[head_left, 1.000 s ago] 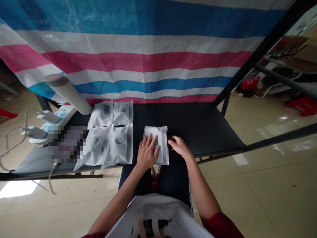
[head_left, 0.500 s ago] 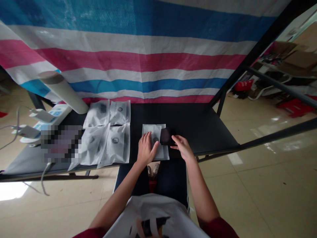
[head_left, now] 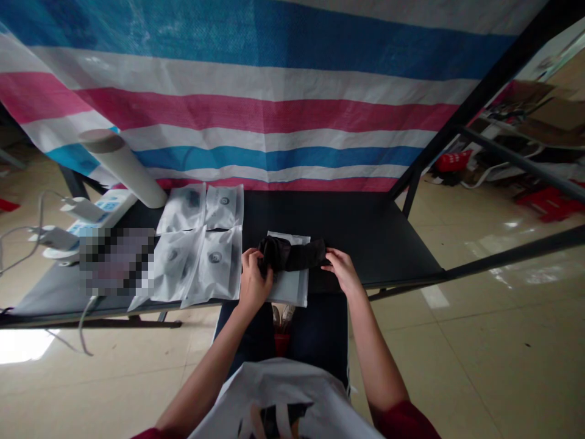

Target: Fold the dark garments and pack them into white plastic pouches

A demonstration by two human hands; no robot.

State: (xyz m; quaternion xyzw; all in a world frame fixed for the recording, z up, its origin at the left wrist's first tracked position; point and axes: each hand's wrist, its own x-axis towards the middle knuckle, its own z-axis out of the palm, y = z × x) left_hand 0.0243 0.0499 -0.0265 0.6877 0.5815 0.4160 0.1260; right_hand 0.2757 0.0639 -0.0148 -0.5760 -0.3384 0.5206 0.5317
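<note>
A long piece of soft black fabric (head_left: 299, 255), bunched at its left end, stretches between my two hands. The left end is gripped between the thumb and fingers of my left hand (head_left: 256, 281). At the other end, my right hand (head_left: 341, 268) pinches the fabric. Beneath it a frosted plastic bag (head_left: 289, 289) lies flat near the front edge of the black bench (head_left: 361, 225), partly covered by the fabric and my left hand. Whether the fabric is a sock or another garment I cannot tell.
Several filled frosted bags (head_left: 214, 259) lie in two rows to the left. Behind them leans a pale bottle (head_left: 130, 171). A power strip (head_left: 107, 213) with plugged chargers and a blurred-out device (head_left: 116, 259) with a cable are farther left. A striped tarp (head_left: 265, 116) hangs behind the bench.
My left hand has left the bag and taken hold of the black fabric's left end. The fabric now stretches out over the bag, and my right hand still holds its right end.
</note>
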